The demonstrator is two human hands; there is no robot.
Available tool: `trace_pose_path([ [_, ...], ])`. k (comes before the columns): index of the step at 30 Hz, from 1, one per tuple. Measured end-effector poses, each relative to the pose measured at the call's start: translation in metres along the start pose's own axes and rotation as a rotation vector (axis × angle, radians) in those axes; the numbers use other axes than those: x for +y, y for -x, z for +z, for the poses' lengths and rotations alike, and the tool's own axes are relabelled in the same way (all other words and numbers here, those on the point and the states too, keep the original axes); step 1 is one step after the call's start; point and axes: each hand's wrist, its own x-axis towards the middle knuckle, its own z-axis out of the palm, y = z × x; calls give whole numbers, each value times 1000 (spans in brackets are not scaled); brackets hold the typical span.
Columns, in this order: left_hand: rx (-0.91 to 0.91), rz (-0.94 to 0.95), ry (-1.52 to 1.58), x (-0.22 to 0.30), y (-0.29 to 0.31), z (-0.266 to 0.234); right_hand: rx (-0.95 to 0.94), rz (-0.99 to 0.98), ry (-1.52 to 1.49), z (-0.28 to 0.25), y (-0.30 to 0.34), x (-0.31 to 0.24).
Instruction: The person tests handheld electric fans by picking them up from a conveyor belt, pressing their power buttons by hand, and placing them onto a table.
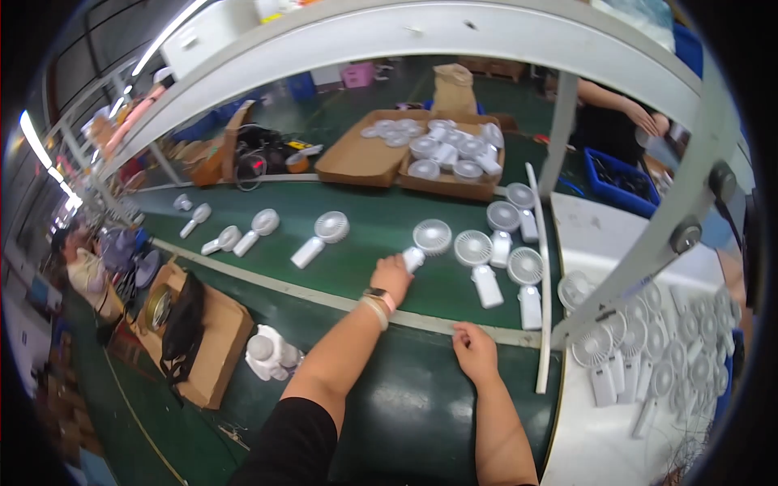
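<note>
My left hand (pixel 391 277) reaches over the green belt and closes on the handle of a white handheld fan (pixel 432 236), whose round head points away from me. A watch and a pale bangle are on that wrist. My right hand (pixel 476 353) is at the near metal rail, loosely curled with thumb and forefinger apart and nothing seen in it. Right of the held fan lie several more white fans (pixel 487 286), heads away from me. Farther left along the belt, spaced out, are other fans such as the one with a grey-white head (pixel 331 228).
A white bar (pixel 541 283) crosses the belt's right end. Many fans (pixel 636 334) crowd the white table beyond. Cardboard boxes (pixel 450 188) of fan parts stand behind the belt. At left are a cardboard tray (pixel 219 356) and a white object (pixel 270 354). Other people work nearby.
</note>
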Motion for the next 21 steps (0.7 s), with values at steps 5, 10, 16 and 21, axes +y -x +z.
trace_pose_path([
  [5, -17, -289, 498, -4, 34, -25, -7, -4, -40, 8, -2, -5],
  [10, -522, -607, 2019, 16, 101, -73, 23, -18, 1, 3, -2, -2],
  [16, -704, -560, 2212, 31, 183, -75, 10, -24, 7, 6, -2, 3],
  [21, -890, -591, 2219, 40, 181, -79, 0, -26, 5, 5, 0, -1],
])
